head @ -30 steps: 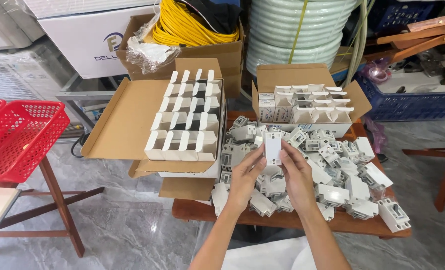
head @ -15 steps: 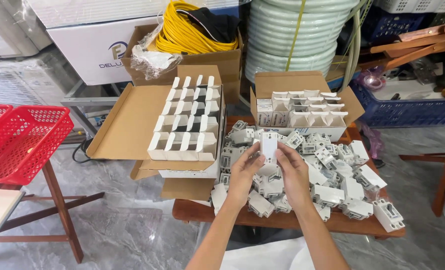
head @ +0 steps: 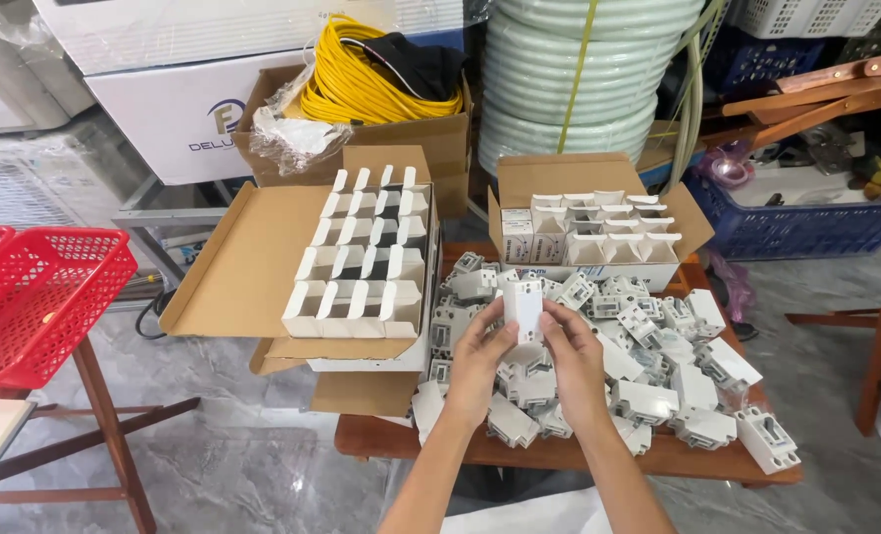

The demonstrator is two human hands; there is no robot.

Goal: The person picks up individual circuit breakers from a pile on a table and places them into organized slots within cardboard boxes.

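Both hands, left hand [head: 482,356] and right hand [head: 571,354], have lifted the white box [head: 522,305] slightly, fingers pinching it. Two open cartons [head: 252,257] hold folded white boxes

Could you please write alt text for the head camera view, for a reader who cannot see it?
Two hands, left hand and right hand, hold one small white box above a pile of white plastic parts on a wooden table. Open cardboard boxes of small white boxes stand behind, and a red basket at left.

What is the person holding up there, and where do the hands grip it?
A small white box, held upright over the pile of white parts. The left hand and right hand pinch its lower end from either side; its top stands free.
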